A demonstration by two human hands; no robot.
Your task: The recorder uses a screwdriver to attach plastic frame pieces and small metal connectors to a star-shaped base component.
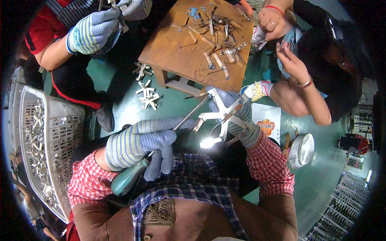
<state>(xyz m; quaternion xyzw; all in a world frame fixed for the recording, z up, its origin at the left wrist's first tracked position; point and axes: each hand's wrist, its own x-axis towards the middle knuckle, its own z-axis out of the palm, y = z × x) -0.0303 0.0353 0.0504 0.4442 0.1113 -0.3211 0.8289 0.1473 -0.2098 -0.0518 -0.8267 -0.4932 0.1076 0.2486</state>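
Observation:
In my gloved left hand (pixel 138 141) is a screwdriver, its green handle (pixel 129 177) below the palm and its thin metal shaft (pixel 193 111) slanting up to the right. The fingers are closed about it, partly hiding the shaft. My gloved right hand (pixel 246 126) grips a white metal star-shaped bracket (pixel 229 111) with several arms, some with brownish ends. The screwdriver's tip reaches the upper left arm of this bracket; whether it touches a screw is too small to tell. Both gloves are striped knit.
A low wooden table (pixel 169 48) ahead carries many loose metal parts (pixel 219 30) and small blue pieces (pixel 194 13). Star brackets (pixel 148 96) lie on the green floor beside it. A white plastic crate (pixel 66 132) of brackets stands left. Co-workers sit at left and right; a round tin (pixel 301 150) is right.

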